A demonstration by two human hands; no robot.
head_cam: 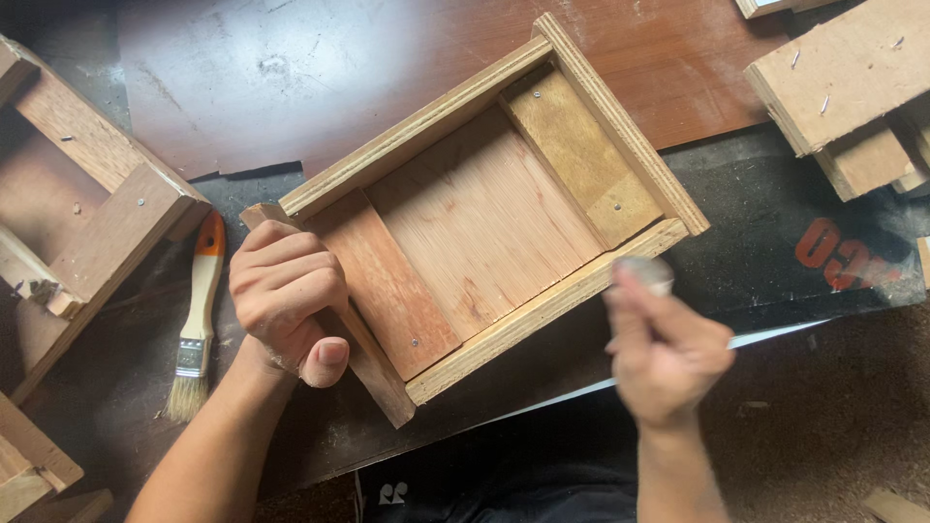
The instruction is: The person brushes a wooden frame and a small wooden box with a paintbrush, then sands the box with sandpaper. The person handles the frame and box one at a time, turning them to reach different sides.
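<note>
A shallow wooden box (pixel 581 145) of plywood lies tilted in the middle of the work surface, its open side up. My left hand (pixel 287 300) grips the box's near left end wall, fingers curled over the rim. My right hand (pixel 664 344) is blurred just off the box's near right corner and pinches a small pale grey thing (pixel 644 273), perhaps a piece of sandpaper, against the long near rim.
A paintbrush (pixel 199 315) with an orange and cream handle lies left of my left hand. A wooden frame (pixel 87 223) stands at the far left. Nailed wooden offcuts (pixel 843 82) sit at top right. A brown board (pixel 320 77) lies behind the box.
</note>
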